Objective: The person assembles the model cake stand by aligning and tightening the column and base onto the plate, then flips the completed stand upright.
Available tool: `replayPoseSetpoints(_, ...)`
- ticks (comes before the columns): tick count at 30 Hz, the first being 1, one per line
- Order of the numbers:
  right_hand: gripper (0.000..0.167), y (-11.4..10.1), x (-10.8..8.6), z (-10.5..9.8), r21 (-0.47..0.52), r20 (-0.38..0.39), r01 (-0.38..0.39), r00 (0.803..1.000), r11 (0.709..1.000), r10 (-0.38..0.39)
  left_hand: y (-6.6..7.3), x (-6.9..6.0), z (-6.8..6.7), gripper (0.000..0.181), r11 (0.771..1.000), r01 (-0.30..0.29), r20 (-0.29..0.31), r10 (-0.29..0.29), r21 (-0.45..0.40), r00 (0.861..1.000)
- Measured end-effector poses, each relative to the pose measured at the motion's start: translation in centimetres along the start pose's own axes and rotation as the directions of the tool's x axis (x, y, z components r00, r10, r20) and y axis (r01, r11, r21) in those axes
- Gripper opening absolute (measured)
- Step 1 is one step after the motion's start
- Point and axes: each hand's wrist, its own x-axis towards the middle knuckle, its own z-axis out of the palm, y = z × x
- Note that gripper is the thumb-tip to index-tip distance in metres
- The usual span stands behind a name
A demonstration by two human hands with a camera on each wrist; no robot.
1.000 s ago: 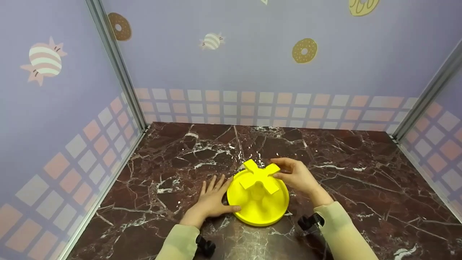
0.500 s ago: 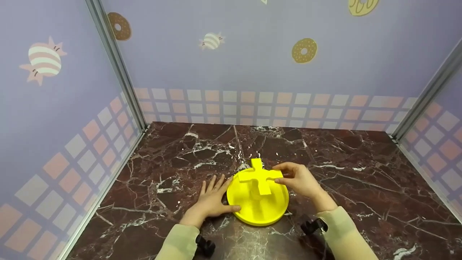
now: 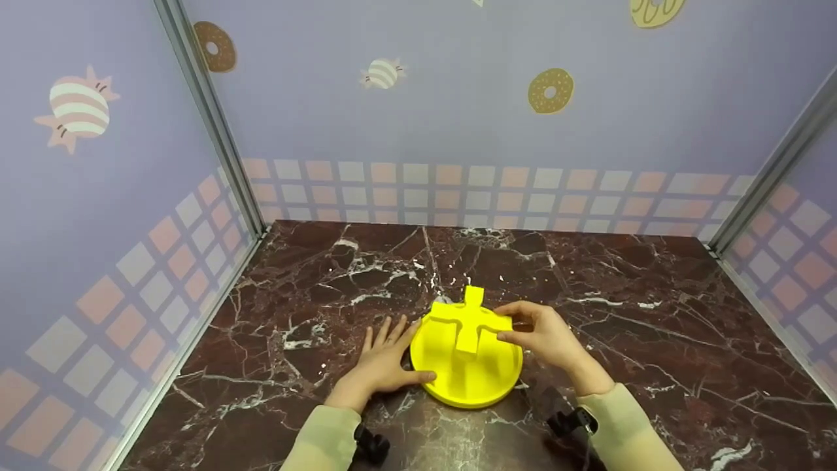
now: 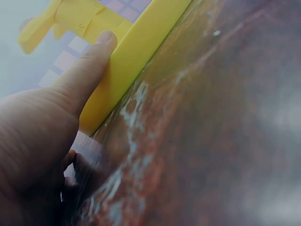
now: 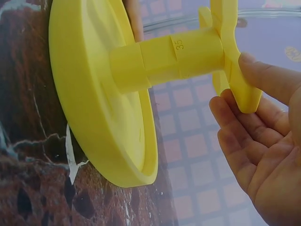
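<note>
A yellow round dish-shaped base (image 3: 471,386) with a raised rim stands on the dark marbled tabletop. From its middle rises a thick yellow post (image 5: 193,54) with a number on its side, topped by a yellow cross-shaped handle (image 3: 469,320). My right hand (image 3: 548,339) pinches the handle's right arm, thumb on one face and fingers behind it, as the right wrist view shows. My left hand (image 3: 382,366) rests at the base's left side, fingers spread straight along it. Its thumb (image 4: 99,54) lies over the rim; the other fingers are mostly hidden in the left wrist view.
Purple panels (image 3: 425,118) with sweets and tile prints enclose the back and both sides. Metal posts (image 3: 209,118) mark the corners. Small white specks (image 3: 484,275) lie behind the base. Black cameras (image 3: 373,445) sit on both wrists.
The cross-shaped handle has turned clockwise as seen from the head camera. My right hand has moved slightly towards me with the arm it pinches. The base and left hand stay in place.
</note>
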Motion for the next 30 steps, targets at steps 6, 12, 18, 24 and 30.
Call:
replayPoseSetpoints(6,0.036,-0.2,-0.4,0.1,0.004,0.01,0.035,0.999,0.999,-0.035,0.0,0.0,-0.1,0.111,1.0,0.003,0.004,-0.003,0.005,1.0)
replayPoseSetpoints(12,0.039,-0.6,-0.9,0.6,0.008,0.013,0.034,0.999,0.999,-0.034,0.0,0.0,-0.1,0.111,1.0,0.001,0.005,-0.001,0.01,1.0)
replayPoseSetpoints(18,0.041,-1.0,-1.4,1.1,-0.032,-0.018,0.029,0.999,0.999,-0.03,0.0,0.0,-0.1,0.111,1.0,0.006,0.006,-0.006,0.002,1.0)
replayPoseSetpoints(24,0.041,-1.4,-1.9,1.8,-0.091,-0.037,0.061,0.997,0.994,-0.065,0.0,0.1,0.0,0.112,1.0,0.005,0.007,-0.005,0.001,1.0)
replayPoseSetpoints(30,0.04,-2.2,-2.2,2.5,-0.123,-0.082,0.045,0.995,0.991,-0.055,-0.2,0.1,0.1,0.11,1.0,-0.006,-0.001,0.006,-0.012,1.0)
